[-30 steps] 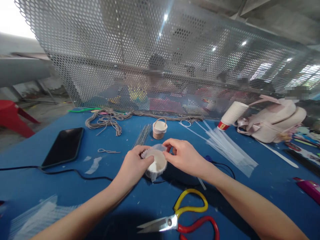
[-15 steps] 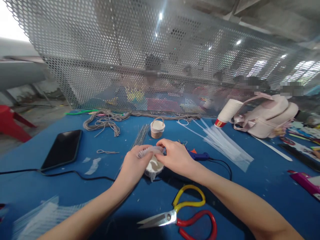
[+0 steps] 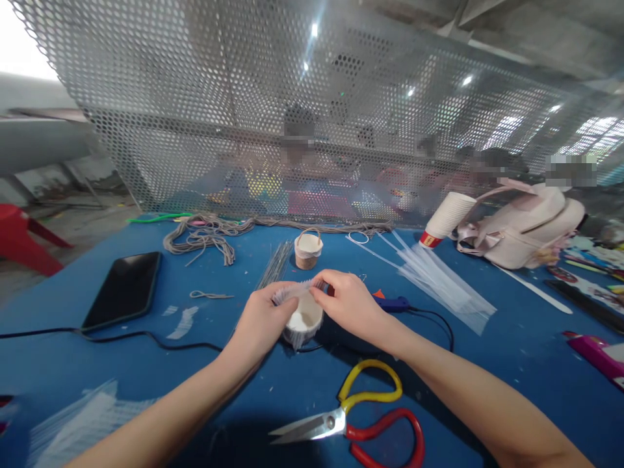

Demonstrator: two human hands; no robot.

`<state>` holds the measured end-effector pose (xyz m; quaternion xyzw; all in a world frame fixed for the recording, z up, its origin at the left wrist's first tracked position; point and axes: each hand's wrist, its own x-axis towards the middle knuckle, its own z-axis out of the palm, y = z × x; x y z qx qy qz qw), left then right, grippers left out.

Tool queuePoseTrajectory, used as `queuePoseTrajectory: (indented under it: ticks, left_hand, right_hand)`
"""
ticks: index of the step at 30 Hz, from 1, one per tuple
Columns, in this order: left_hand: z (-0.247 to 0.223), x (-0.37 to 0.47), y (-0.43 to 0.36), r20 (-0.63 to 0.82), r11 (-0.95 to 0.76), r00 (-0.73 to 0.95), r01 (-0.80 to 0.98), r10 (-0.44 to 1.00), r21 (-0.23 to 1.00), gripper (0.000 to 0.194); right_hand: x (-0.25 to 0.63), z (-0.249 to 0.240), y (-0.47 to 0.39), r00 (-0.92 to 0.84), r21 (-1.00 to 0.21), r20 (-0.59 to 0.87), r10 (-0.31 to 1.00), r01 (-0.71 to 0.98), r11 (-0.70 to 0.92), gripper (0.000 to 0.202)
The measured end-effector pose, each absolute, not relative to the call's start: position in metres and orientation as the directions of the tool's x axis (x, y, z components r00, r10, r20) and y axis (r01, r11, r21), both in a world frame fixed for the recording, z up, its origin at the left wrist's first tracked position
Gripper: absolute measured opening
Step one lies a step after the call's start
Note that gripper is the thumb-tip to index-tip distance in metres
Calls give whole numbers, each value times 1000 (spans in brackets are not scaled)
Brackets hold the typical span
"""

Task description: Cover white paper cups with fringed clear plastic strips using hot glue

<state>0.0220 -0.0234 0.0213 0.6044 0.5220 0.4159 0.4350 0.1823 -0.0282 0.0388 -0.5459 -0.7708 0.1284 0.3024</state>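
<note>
A white paper cup (image 3: pixel 307 313) is between my hands, its open mouth facing me. A pleated strip of translucent mesh ribbon (image 3: pixel 294 291) runs along its far rim, and some also hangs on the near side. My left hand (image 3: pixel 263 317) grips the cup's left side and the ribbon, thumb over the rim. My right hand (image 3: pixel 350 300) pinches the ribbon at the right of the rim between thumb and fingers. Just beyond stands a small finished-looking basket (image 3: pixel 307 252) with a thin handle. Scissors (image 3: pixel 331 421) with one yellow and one red handle lie open in front.
A blue glue gun (image 3: pixel 392 304) with a black cord lies behind my right hand. Flat mesh strips (image 3: pixel 446 286), stacked paper cups (image 3: pixel 446 218) and a pale backpack (image 3: pixel 529 224) are right. Thin wires (image 3: pixel 275 263), grey cord (image 3: pixel 205 237) and a phone (image 3: pixel 123 289) are left.
My right fingers have shifted slightly right along the rim and drawn back from the cup's mouth, so more of its inside shows. My left hand keeps its hold.
</note>
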Motion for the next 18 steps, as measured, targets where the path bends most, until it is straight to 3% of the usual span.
queuePoseTrajectory:
  ticks: [6, 13, 18]
  left_hand:
    - [22, 24, -22, 13, -39, 83, 328, 996, 944, 26]
    - [22, 26, -18, 165, -178, 66, 364, 984, 914, 18]
    - [23, 24, -21, 18, -42, 81, 312, 997, 949, 24]
  right_hand:
    - [182, 39, -28, -211, -544, 320, 924, 757, 361, 11]
    - [182, 35, -27, -224, -541, 350, 910, 744, 391, 9]
    - [182, 33, -27, -221, -523, 356, 908, 758, 390, 10]
